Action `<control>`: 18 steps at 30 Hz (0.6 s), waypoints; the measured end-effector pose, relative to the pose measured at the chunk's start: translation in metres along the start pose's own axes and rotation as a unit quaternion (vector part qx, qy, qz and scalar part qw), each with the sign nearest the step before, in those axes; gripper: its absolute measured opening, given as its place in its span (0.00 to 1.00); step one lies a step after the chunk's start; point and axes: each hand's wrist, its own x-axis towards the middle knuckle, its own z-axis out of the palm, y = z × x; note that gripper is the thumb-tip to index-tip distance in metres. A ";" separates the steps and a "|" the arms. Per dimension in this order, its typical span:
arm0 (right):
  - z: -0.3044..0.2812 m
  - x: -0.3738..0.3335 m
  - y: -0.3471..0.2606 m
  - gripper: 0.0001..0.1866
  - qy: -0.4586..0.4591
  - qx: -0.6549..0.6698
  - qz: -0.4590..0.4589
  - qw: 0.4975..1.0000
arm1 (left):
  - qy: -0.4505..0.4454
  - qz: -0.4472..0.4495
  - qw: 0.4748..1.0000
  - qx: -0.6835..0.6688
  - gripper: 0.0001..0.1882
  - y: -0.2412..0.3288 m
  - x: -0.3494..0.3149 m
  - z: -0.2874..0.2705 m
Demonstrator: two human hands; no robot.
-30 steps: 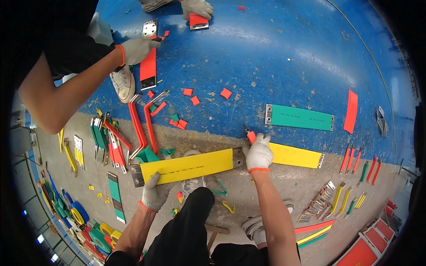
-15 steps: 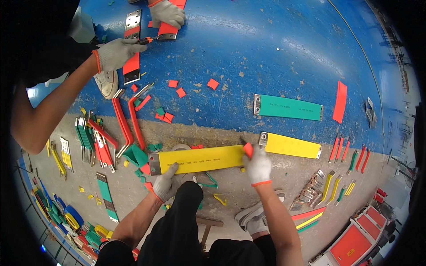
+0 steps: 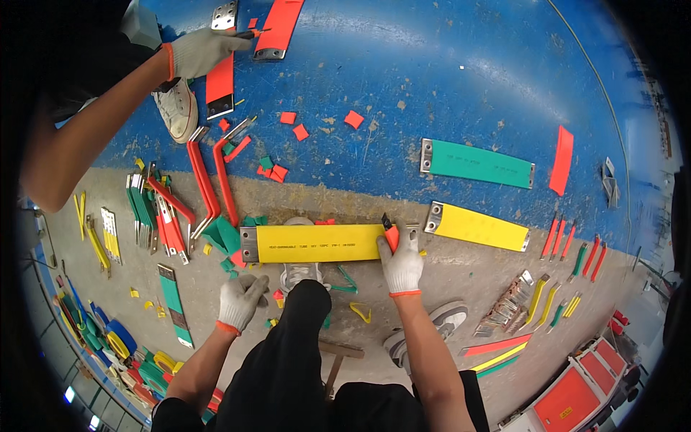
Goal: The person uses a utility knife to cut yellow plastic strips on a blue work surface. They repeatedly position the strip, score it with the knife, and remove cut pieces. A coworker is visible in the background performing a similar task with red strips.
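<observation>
A flat bar in a yellow sleeve (image 3: 317,243), with bare drilled metal at its ends, lies crosswise in front of me, over my shoe (image 3: 299,273). My right hand (image 3: 403,270), in a white glove with an orange cuff, is at the bar's right end. It is closed on a red-handled utility knife (image 3: 391,234), whose dark tip points up and away. Apart from the bar, below its left end, hovers my gloved left hand (image 3: 241,301). Its fingers are loosely bent, thumb apart, and I see nothing in it.
Green (image 3: 475,164) and yellow (image 3: 479,229) sleeved bars lie to the right. At the upper left a co-worker's gloved hand (image 3: 201,54) holds a knife by a red sleeved bar (image 3: 279,29). Red scraps (image 3: 353,119) and bent red bars (image 3: 201,176) lie around; a red cabinet (image 3: 568,396) stands lower right.
My left hand has come off the yellow bar and moved down and left. My right hand has shifted slightly left with the knife; the bar's right metal end now shows bare.
</observation>
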 end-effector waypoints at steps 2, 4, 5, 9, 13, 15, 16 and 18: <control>0.002 0.001 0.002 0.35 0.000 0.023 0.015 1.000 | 0.158 0.174 0.969 0.080 0.15 0.011 0.006 0.000; -0.005 0.001 -0.009 0.36 -0.042 0.037 0.068 0.996 | 0.276 0.339 0.886 0.156 0.15 0.035 0.025 -0.004; -0.003 -0.001 -0.005 0.36 -0.027 0.034 0.062 0.997 | 0.319 0.425 0.827 0.185 0.14 0.055 0.040 -0.005; -0.004 0.009 -0.008 0.36 -0.023 0.033 0.042 0.998 | 0.281 0.354 0.841 0.298 0.17 0.041 0.101 -0.006; -0.027 0.026 -0.019 0.40 -0.127 -0.028 0.063 0.989 | 0.165 0.276 0.913 0.250 0.21 0.031 0.123 -0.005; -0.040 0.031 -0.021 0.41 -0.176 -0.054 0.079 0.980 | 0.153 0.261 0.912 0.278 0.21 0.040 0.120 -0.005; -0.044 0.032 -0.018 0.42 -0.200 -0.045 0.080 0.975 | 0.157 0.268 0.903 0.297 0.20 0.043 0.122 -0.006; -0.044 0.021 -0.013 0.42 -0.191 -0.049 0.090 0.976 | 0.164 0.281 0.884 0.335 0.19 0.048 0.128 -0.006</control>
